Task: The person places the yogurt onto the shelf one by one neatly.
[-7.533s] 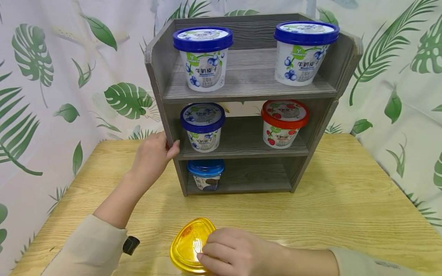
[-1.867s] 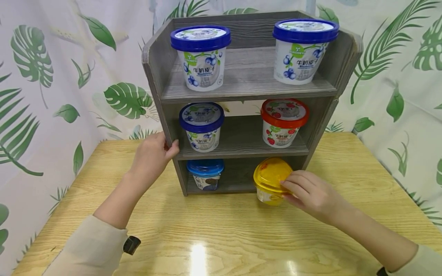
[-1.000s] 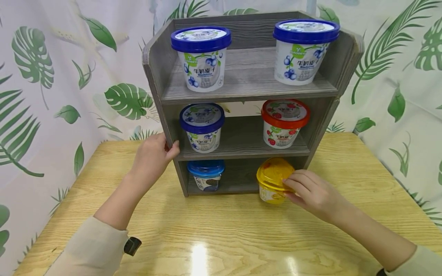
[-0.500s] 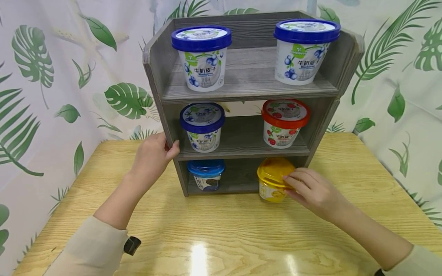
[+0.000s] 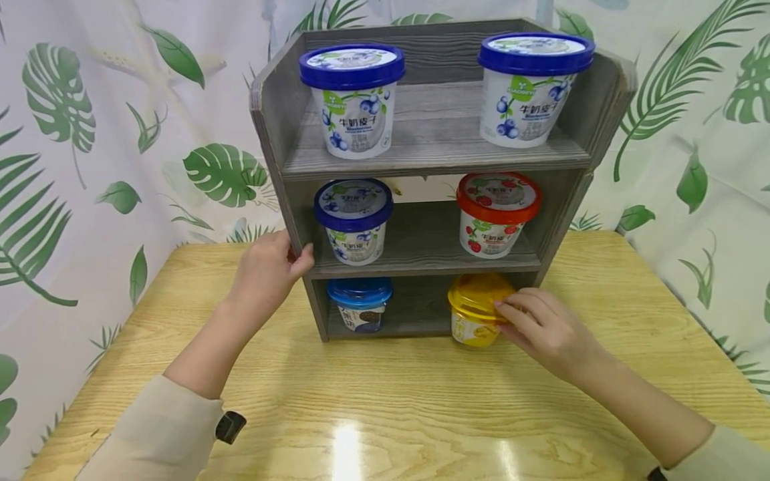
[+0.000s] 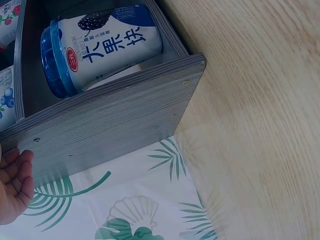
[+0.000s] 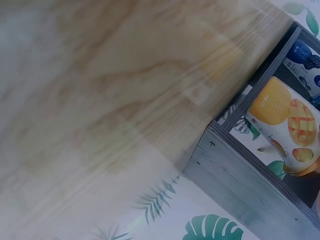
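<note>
In the head view my left hand (image 5: 261,274) grips the left side panel of a grey wooden shelf rack (image 5: 433,168), thumb on its front edge. The left wrist view shows its curled fingers (image 6: 17,175) against the panel's outer face. My right hand (image 5: 556,337) pinches the lid rim of a yellow-lidded fruit cup (image 5: 475,331) from the right. That cup stands nearly upright at the right front of the bottom compartment. Mango pictures show on its side in the right wrist view. A blue-lidded fruit cup (image 5: 359,306) sits at the left of the same compartment.
On the top tier stand two blueberry tubs, one left (image 5: 355,103) and one right (image 5: 529,93). The middle tier bears a blue-lidded blueberry tub (image 5: 353,224) and a red-lidded tub (image 5: 496,217). The rack rests on a wooden table (image 5: 391,394) before a leaf-print curtain (image 5: 150,194).
My right hand has brought the yellow-lidded fruit cup from the front of the table to the bottom compartment's right side; lately it has tipped more upright and slid slightly inward. My left hand keeps its grip.
</note>
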Motion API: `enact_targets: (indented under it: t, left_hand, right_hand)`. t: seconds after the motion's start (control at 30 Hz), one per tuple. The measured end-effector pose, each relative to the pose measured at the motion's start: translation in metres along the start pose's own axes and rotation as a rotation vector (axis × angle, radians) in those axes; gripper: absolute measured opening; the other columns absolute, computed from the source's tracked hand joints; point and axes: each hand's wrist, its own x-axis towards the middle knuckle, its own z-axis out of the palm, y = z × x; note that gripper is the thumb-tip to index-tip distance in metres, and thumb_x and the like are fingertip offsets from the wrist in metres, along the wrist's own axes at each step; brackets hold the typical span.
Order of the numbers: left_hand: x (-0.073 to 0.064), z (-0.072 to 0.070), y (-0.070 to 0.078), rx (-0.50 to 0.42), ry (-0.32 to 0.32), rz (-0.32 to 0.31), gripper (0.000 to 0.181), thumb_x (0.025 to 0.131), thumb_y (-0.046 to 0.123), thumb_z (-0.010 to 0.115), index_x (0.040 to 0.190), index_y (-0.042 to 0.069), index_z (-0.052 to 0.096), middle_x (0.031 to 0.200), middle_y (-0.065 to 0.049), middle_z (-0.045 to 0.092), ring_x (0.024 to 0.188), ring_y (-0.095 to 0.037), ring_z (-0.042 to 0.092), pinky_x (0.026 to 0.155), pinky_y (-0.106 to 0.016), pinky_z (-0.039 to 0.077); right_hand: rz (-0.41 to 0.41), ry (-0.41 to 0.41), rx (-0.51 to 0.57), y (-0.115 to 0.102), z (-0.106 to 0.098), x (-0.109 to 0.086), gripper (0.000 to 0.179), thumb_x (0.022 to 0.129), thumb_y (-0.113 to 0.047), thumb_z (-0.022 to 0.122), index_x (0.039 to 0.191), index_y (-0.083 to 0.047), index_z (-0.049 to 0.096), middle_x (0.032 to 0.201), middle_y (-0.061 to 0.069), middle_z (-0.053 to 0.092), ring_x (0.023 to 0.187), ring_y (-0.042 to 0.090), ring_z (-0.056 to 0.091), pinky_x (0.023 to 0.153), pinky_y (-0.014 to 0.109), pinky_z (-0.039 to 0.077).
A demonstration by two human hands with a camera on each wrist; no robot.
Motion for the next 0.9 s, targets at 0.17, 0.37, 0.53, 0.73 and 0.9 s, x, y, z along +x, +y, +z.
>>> enact_targets:
  t: [0.17,0.37,0.53,0.73,0.9]
  left_hand:
    - [-0.0005,0.0002,-0.0010,0.002,0.003,0.005,0.020,0.085,0.012,0.062,0.071,0.001,0.055,0.058,-0.011,0.053,0.053,-0.025,0.049,0.048,-0.035,0.040]
    - [-0.0005,0.0001,-0.0011,0.006,0.008,0.013,0.019,0.085,0.012,0.062,0.071,0.001,0.054,0.059,-0.010,0.053,0.053,-0.025,0.049,0.048,-0.034,0.040]
    - [-0.0001,0.0010,-0.0014,0.014,0.024,0.037,0.019,0.084,0.012,0.062,0.071,0.000,0.054,0.059,-0.011,0.053,0.053,-0.025,0.049,0.048,-0.034,0.041]
    - [-0.0003,0.0014,-0.0016,0.020,0.029,0.021,0.021,0.084,0.012,0.063,0.069,0.001,0.053,0.058,-0.011,0.053,0.053,-0.026,0.050,0.048,-0.036,0.042]
    - [-0.0007,0.0014,-0.0020,0.022,0.022,0.008,0.021,0.084,0.012,0.062,0.068,0.001,0.053,0.059,-0.011,0.053,0.053,-0.026,0.051,0.048,-0.036,0.042]
  right_hand:
    - [-0.030,0.016,-0.004,-0.0011,0.0017,0.0007,0.036,0.098,-0.020,0.049,0.082,0.006,0.068,0.077,0.015,0.064,0.066,0.028,0.058,0.061,0.035,0.047]
    - [-0.073,-0.004,-0.011,-0.0021,0.0005,0.0016,0.033,0.099,-0.013,0.046,0.082,0.005,0.067,0.075,0.014,0.063,0.064,0.026,0.057,0.058,0.035,0.048]
    - [-0.086,-0.006,-0.028,-0.0033,0.0024,0.0008,0.030,0.098,-0.008,0.046,0.081,0.006,0.067,0.074,0.014,0.063,0.063,0.026,0.057,0.059,0.035,0.048]
    - [-0.079,-0.022,-0.027,-0.0032,0.0051,-0.0001,0.029,0.098,-0.003,0.044,0.082,0.006,0.066,0.075,0.014,0.062,0.064,0.026,0.057,0.060,0.034,0.048]
    - [-0.064,-0.047,-0.040,-0.0019,0.0050,-0.0028,0.030,0.098,-0.003,0.042,0.083,0.006,0.066,0.076,0.015,0.062,0.065,0.027,0.057,0.060,0.035,0.048]
